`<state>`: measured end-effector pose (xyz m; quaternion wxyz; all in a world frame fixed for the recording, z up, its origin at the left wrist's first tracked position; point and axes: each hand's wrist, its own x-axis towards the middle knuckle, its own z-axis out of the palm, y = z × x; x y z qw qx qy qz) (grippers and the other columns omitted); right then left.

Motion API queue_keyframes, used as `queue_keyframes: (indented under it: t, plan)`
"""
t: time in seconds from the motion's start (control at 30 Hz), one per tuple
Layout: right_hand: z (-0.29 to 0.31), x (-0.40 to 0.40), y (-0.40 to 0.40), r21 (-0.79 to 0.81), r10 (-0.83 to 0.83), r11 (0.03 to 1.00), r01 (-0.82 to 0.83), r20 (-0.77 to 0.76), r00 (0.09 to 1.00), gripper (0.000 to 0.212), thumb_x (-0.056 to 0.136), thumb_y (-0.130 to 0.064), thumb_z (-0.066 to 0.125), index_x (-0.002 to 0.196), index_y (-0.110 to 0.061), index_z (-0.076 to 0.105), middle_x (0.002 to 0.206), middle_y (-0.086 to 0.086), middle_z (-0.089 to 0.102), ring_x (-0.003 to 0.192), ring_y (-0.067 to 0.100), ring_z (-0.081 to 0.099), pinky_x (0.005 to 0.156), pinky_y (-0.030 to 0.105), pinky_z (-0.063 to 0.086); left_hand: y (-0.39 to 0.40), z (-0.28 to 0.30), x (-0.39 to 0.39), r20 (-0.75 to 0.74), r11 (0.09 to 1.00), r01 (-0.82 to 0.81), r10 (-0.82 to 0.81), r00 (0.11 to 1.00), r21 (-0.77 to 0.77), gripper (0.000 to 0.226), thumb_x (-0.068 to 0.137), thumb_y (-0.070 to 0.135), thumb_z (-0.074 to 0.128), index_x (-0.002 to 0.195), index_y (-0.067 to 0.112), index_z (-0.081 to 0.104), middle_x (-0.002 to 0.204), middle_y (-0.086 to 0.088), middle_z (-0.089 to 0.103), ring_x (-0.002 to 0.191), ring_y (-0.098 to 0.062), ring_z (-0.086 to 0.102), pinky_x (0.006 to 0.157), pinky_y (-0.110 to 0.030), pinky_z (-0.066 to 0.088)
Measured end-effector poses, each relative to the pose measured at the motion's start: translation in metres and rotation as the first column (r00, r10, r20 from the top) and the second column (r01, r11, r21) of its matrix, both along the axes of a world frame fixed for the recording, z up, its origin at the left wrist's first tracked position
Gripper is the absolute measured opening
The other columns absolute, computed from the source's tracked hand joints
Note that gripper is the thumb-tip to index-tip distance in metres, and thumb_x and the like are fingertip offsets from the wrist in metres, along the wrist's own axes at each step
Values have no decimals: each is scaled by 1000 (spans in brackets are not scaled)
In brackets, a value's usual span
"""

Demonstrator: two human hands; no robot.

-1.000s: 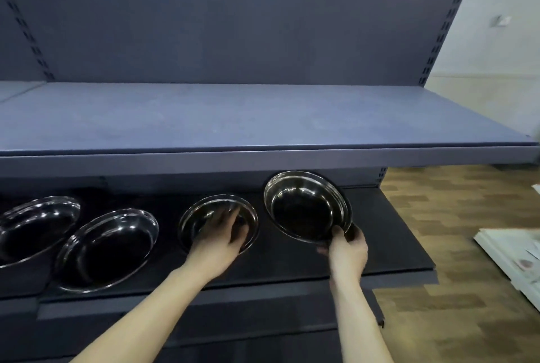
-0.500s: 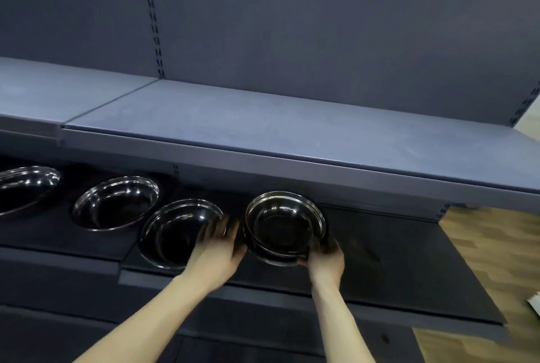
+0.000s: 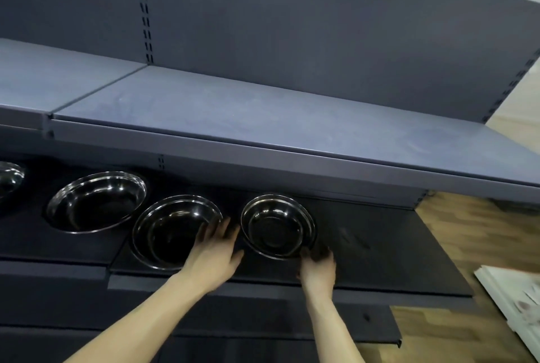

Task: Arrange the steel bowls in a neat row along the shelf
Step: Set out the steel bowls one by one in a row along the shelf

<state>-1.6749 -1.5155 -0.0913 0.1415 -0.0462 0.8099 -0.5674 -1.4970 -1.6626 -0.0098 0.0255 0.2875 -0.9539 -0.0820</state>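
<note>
Several steel bowls stand in a row on the dark lower shelf point(image 3: 385, 248). One bowl point(image 3: 8, 178) is cut off at the far left, and a wide bowl point(image 3: 96, 202) sits beside it. My left hand point(image 3: 213, 254) lies with fingers spread, touching the right rim of the third bowl point(image 3: 169, 231). The rightmost bowl point(image 3: 277, 225) is tipped slightly toward me. My right hand point(image 3: 317, 267) holds its near right rim, with the fingertips in shadow under the edge.
A blue-grey upper shelf point(image 3: 263, 123) overhangs the bowls, leaving low headroom. To the right of the last bowl the dark shelf runs on bare. Wooden floor point(image 3: 482, 234) and a white object point(image 3: 520, 301) lie at the right.
My right hand brought the raised bowl down to the shelf beside the third bowl. My left hand slid from inside the third bowl to its right rim. The view shifted left.
</note>
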Motion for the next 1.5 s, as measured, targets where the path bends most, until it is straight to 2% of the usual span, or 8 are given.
queue_keyframes:
  t: [0.1,0.27,0.43,0.7,0.83,1.13,1.3,1.5]
  plan:
    - [23,23,8,-117,35,993,-18,148,988,23,98,-36,62,113,-18,64,101,7,76,79,21,74,62,29,60,-3,-2,-7,0,999,47,-47,999,4,67,101,50,34,158,24,10,165,-4,6,152,-27,-4,121,-42,-2]
    - [26,31,2,-266,74,964,-7,243,967,31,98,-35,69,120,-16,58,105,11,76,69,22,76,64,31,63,-3,-10,-14,21,999,33,-34,999,41,73,100,55,32,158,19,7,164,-5,13,152,-26,-2,123,-45,1]
    - [27,17,-5,-348,104,937,5,294,950,46,95,-20,70,137,-9,53,112,18,75,77,28,80,66,36,65,-8,-11,-18,62,997,23,-28,998,76,75,99,56,29,158,18,2,164,-5,12,152,-26,-5,123,-47,0]
    - [27,-22,40,-388,49,918,87,328,943,48,97,-5,61,144,-13,53,120,13,73,83,27,80,67,39,66,14,-11,-50,124,995,5,-18,992,99,75,100,56,30,158,16,5,165,-4,9,152,-24,-7,123,-45,0]
    - [28,-51,76,-417,53,904,93,326,944,45,98,-2,59,142,-11,55,117,12,73,83,26,80,71,42,66,45,-12,-81,112,991,28,-43,993,132,74,99,56,33,158,19,8,164,-4,12,152,-25,-5,123,-46,3]
    - [30,-111,156,-494,-45,848,195,299,953,62,96,-5,67,150,-29,49,141,5,60,109,32,72,70,41,66,125,-14,-150,149,975,71,-104,983,210,72,99,54,37,158,22,10,164,-5,11,152,-25,-1,122,-43,9]
    - [31,-145,201,-513,-90,821,251,317,944,63,97,-4,65,154,-25,46,144,6,57,109,34,71,68,38,65,173,-18,-188,155,971,100,-135,979,217,69,99,49,41,157,21,16,162,-4,19,151,-26,8,120,-42,17]
    - [31,-182,243,-497,-142,810,312,351,925,65,99,-4,63,154,-30,43,139,15,60,100,36,75,65,37,65,221,-18,-229,124,969,125,-154,980,214,72,97,49,44,157,25,12,164,-2,11,152,-25,4,119,-43,20]
